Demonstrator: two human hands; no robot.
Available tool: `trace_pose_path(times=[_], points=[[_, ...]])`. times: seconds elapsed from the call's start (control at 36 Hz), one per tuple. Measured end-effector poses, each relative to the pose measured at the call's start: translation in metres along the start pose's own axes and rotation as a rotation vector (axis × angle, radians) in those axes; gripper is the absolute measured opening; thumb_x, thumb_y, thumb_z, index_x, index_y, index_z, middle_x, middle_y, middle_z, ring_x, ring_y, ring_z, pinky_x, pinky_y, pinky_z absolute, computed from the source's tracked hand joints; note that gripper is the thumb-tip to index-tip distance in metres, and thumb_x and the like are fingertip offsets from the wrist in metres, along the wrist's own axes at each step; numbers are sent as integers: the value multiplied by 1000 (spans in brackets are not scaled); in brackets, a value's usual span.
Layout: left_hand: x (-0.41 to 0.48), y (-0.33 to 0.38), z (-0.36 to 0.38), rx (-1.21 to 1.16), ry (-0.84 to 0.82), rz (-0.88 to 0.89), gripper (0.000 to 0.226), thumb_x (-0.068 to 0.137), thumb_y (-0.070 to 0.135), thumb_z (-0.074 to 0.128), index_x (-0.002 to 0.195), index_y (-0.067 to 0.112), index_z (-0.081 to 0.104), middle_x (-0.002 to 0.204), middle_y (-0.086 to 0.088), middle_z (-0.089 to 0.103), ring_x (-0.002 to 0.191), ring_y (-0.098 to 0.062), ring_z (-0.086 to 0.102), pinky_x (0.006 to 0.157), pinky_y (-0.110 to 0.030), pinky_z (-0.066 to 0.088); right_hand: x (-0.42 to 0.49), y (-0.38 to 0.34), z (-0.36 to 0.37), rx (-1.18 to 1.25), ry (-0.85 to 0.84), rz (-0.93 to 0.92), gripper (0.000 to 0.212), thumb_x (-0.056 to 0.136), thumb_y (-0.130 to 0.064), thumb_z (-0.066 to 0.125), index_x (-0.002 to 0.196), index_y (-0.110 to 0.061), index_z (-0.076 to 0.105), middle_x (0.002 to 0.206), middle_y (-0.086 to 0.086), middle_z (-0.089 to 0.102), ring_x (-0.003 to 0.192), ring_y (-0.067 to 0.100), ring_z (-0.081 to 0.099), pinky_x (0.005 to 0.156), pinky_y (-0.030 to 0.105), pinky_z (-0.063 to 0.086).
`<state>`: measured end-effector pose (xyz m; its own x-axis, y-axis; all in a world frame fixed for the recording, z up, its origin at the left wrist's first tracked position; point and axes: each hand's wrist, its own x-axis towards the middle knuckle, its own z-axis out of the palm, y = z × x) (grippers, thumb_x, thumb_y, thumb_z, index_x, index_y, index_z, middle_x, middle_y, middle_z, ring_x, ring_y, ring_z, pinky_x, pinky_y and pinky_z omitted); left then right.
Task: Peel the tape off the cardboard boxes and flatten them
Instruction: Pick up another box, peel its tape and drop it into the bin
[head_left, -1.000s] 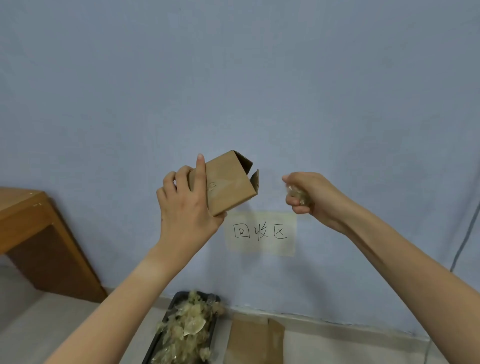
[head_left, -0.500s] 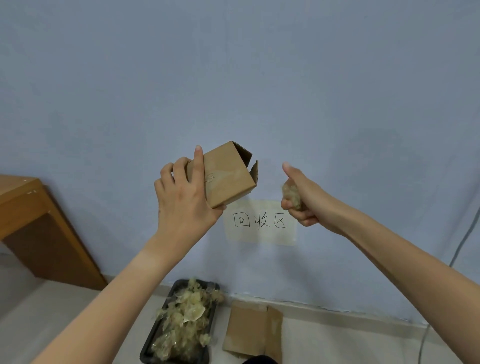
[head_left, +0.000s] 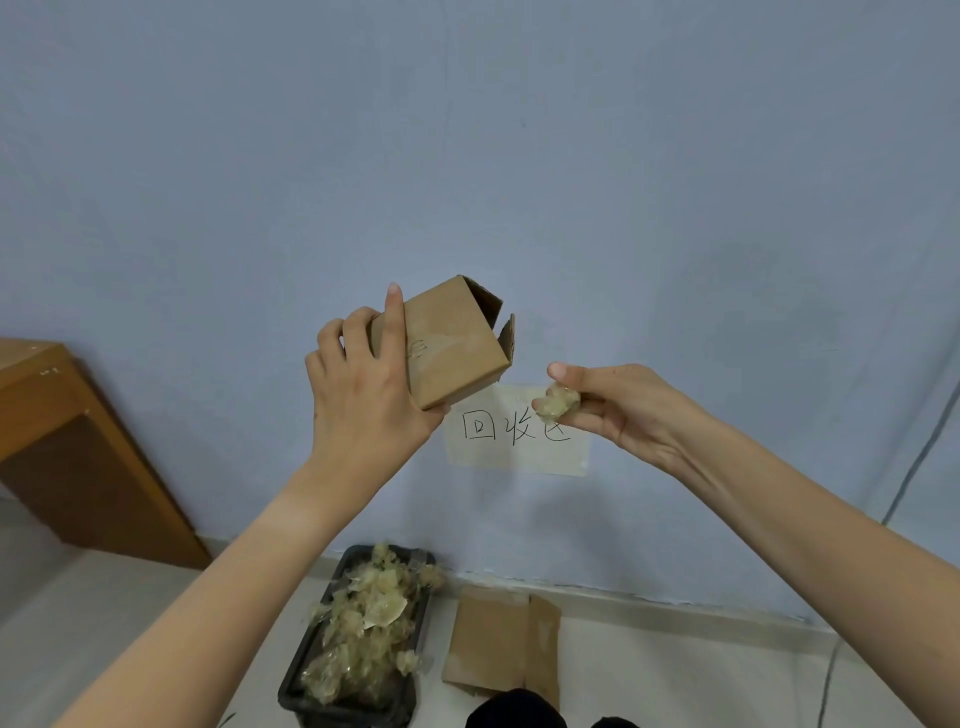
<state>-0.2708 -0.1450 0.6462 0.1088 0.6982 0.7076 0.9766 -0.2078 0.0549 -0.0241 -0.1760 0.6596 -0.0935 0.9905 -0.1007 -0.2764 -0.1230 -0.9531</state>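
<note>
My left hand (head_left: 366, 395) grips a small brown cardboard box (head_left: 451, 344) held up in front of the wall, its open end with loose flaps pointing up and right. To the right of the box, my right hand (head_left: 618, 410) pinches a crumpled ball of yellowish tape (head_left: 558, 402) between thumb and fingers. The two hands are apart, with a small gap between the box and the tape ball.
On the floor below stands a black tray (head_left: 410, 696) heaped with crumpled tape, with a flattened cardboard box (head_left: 493, 642) beside it against the wall. A paper label (head_left: 514, 457) with handwriting is stuck to the blue wall. A wooden table (head_left: 62, 447) stands at left.
My right hand turned and dropped a little, now showing the tape ball at its fingertips. The left hand with the box stayed nearly still.
</note>
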Motion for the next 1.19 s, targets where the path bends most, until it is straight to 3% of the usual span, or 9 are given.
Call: trace_pose_path(times=[0.22, 0.42, 0.5, 0.61, 0.75, 0.86, 0.97, 1.06, 1.19], points=[[-1, 2, -4, 0, 5, 4, 115, 62, 59, 79, 153, 10, 30, 129, -17, 48, 117, -42, 43, 86, -49, 39, -4, -6, 6, -19, -32, 107, 15, 97, -2, 55, 86, 0, 64, 63, 7, 61, 57, 23, 71, 55, 23, 59], [0, 3, -7, 3, 10, 10, 116, 61, 59, 80, 153, 10, 30, 129, -18, 48, 116, -42, 43, 86, -49, 40, -4, -7, -1, -196, -160, 144, 15, 94, -1, 59, 80, -1, 62, 71, 8, 55, 58, 21, 66, 55, 22, 57], [1, 2, -9, 7, 12, 11, 116, 61, 60, 80, 154, 10, 30, 129, -18, 47, 116, -42, 43, 86, -49, 39, -2, -3, -8, -482, -214, 132, 25, 93, -4, 63, 70, -6, 55, 69, 8, 59, 60, 24, 65, 57, 25, 54], [0, 2, -9, 7, 14, 15, 117, 61, 62, 80, 154, 10, 30, 129, -17, 47, 116, -41, 43, 87, -49, 39, -4, 0, -12, -757, -257, 59, 16, 98, -18, 61, 89, -6, 56, 69, 0, 64, 69, 21, 64, 67, 27, 50], [-1, 4, -9, -5, 8, 14, 118, 61, 64, 78, 154, 11, 29, 129, -17, 47, 117, -41, 43, 88, -49, 39, -4, -1, -18, -692, -282, -52, 23, 93, -15, 68, 114, -5, 67, 113, 6, 71, 101, 21, 71, 86, 26, 54], [-2, 5, -10, -9, -1, 18, 118, 61, 64, 78, 154, 11, 29, 130, -17, 46, 118, -41, 42, 88, -48, 39, -5, -1, -14, -535, -135, -186, 4, 85, -4, 75, 89, -2, 76, 88, 17, 76, 80, 21, 72, 73, 24, 58], [-2, 5, -11, -12, -1, 15, 118, 61, 65, 77, 154, 10, 29, 130, -17, 47, 118, -41, 42, 88, -49, 39, -5, -4, -12, -522, -23, -247, 23, 81, -17, 80, 82, 4, 70, 91, 17, 77, 87, 24, 74, 79, 30, 59], [-3, 5, -11, -12, -3, 13, 118, 61, 65, 77, 154, 10, 29, 130, -17, 47, 117, -41, 42, 87, -48, 39, -6, -4, -11, -548, 29, -292, 33, 81, -24, 80, 65, -8, 57, 95, 11, 77, 94, 25, 73, 88, 33, 56], [-5, 4, -11, -17, -12, 14, 119, 61, 66, 76, 154, 11, 28, 130, -17, 46, 118, -41, 42, 87, -48, 38, -6, -4, -10, -303, 32, -259, 39, 91, 4, 64, 86, -17, 32, 87, 25, 65, 81, 40, 73, 73, 47, 59]])
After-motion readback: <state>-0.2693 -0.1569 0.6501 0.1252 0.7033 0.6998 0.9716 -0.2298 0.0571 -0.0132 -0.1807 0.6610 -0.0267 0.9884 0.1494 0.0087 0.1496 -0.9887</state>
